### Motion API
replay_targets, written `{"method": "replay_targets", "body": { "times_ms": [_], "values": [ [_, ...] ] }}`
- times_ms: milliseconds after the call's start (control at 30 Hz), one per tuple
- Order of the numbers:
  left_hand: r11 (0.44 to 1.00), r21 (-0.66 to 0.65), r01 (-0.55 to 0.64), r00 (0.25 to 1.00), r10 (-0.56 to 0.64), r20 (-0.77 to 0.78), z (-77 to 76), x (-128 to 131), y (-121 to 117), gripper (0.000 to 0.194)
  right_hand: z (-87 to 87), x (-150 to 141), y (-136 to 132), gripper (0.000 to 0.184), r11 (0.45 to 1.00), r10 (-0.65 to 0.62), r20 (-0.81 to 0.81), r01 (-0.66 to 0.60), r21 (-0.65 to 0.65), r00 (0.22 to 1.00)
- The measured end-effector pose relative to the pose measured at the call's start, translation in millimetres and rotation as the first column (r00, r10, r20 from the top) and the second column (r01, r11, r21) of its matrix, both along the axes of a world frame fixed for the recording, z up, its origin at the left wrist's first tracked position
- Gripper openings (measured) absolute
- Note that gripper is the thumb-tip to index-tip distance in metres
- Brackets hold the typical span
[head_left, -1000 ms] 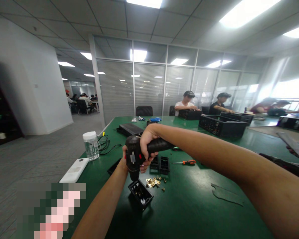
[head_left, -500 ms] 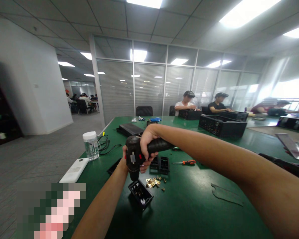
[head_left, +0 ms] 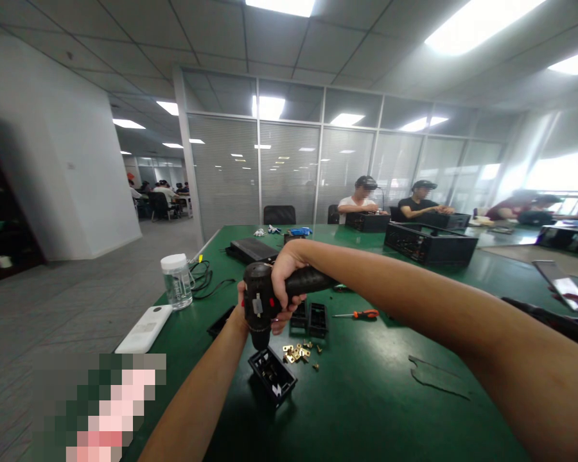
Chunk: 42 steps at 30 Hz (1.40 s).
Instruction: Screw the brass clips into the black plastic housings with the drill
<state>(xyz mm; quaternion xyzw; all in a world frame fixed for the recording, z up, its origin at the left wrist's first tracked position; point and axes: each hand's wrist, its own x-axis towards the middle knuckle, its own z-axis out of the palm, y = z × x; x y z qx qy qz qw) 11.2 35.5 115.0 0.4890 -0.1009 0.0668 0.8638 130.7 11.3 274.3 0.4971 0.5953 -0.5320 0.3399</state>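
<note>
A black power drill (head_left: 259,298) points chuck-down over a small black plastic box (head_left: 273,377) with an open top. My right hand (head_left: 288,269) is closed around the drill's handle. Against the left side of the drill body, partly hidden behind it, my left hand (head_left: 241,308) is closed on the same drill. The chuck ends at the box's far edge; whether a bit touches anything inside cannot be made out. Just right of the box lies a loose pile of brass-coloured brackets and screws (head_left: 297,352).
More black boxes (head_left: 318,319) sit behind the brass parts, near an orange-handled screwdriver (head_left: 363,314). To the left stand a clear jar (head_left: 176,282) and a white power bank (head_left: 144,329). Black computer cases (head_left: 431,244) and two seated people occupy the far side.
Both my hands and the drill hold the same place over the box. Across the table, the person in black has shifted their arms.
</note>
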Motion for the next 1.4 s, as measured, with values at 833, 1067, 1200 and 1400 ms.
{"method": "replay_targets", "body": {
  "times_ms": [833, 1067, 1200, 1400],
  "values": [
    [0.999, -0.023, 0.032, 0.999, -0.032, 0.015, 0.5, 0.4, -0.2, 0.096, 0.1, 1.0, 0.2, 0.016, 1.000, 0.004, 0.002, -0.004, 0.015, 1.000],
    [1.000, -0.008, 0.006, 1.000, -0.006, 0.000, -0.2, 0.3, 0.6, 0.097, 0.0, 0.5, -0.3, 0.014, 1.000, -0.001, 0.004, 0.001, 0.003, 1.000],
    [1.000, -0.018, 0.018, 1.000, -0.018, 0.004, -2.4, 0.0, 2.4, 0.099, -0.8, 0.8, -0.2, 0.014, 1.000, -0.006, 0.000, 0.006, 0.002, 1.000],
    [0.999, -0.034, 0.010, 1.000, -0.010, -0.005, -1.9, -0.5, 0.5, 0.096, -1.2, 1.4, 0.7, 0.014, 1.000, -0.002, 0.001, 0.002, -0.006, 1.000]
  ]
}}
